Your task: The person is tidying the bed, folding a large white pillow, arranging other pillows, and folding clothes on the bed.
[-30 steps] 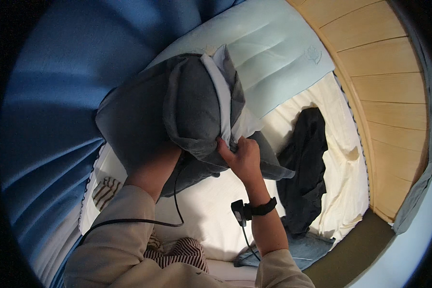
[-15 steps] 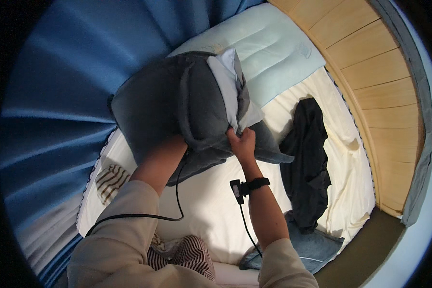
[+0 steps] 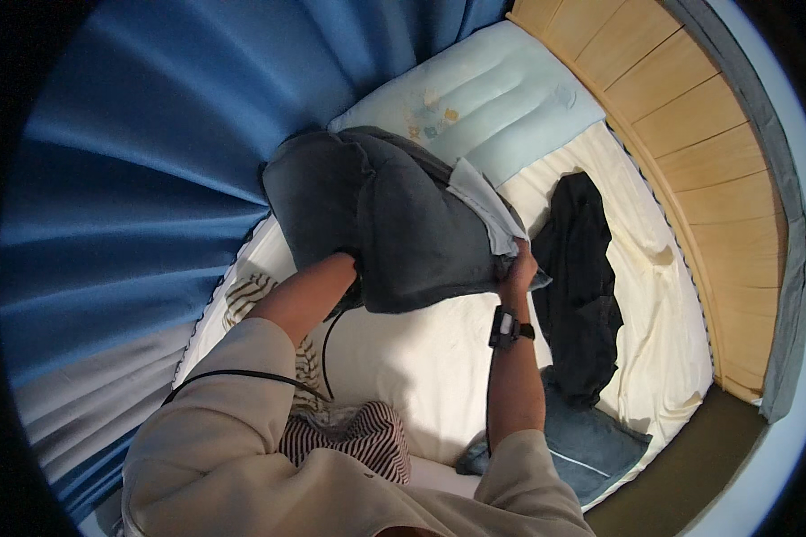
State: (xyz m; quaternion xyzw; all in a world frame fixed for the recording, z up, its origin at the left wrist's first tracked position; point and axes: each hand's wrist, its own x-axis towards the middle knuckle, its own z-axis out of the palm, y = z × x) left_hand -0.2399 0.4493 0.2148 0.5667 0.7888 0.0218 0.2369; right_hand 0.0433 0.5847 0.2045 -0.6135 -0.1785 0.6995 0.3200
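A bulky dark grey plush fabric cover is held over the bed, with a pale grey cloth layer showing along its right edge. Pinched in my right hand is that right edge, where the pale and dark layers meet. My left hand reaches in at the cover's lower left side; its fingers are hidden by the fabric. A black strap with a small device sits on my right wrist. A black cable hangs by my left forearm.
On the cream bed sheet lie a black garment, a flat dark grey piece with a pale line and striped cloths. A pale blue pillow is at the head. Wooden panels and a blue curtain flank the bed.
My right hand has moved right, drawing the cover's edge with it. The cover is spread wider and lower, and less of the pale layer shows. More of the pillow is uncovered.
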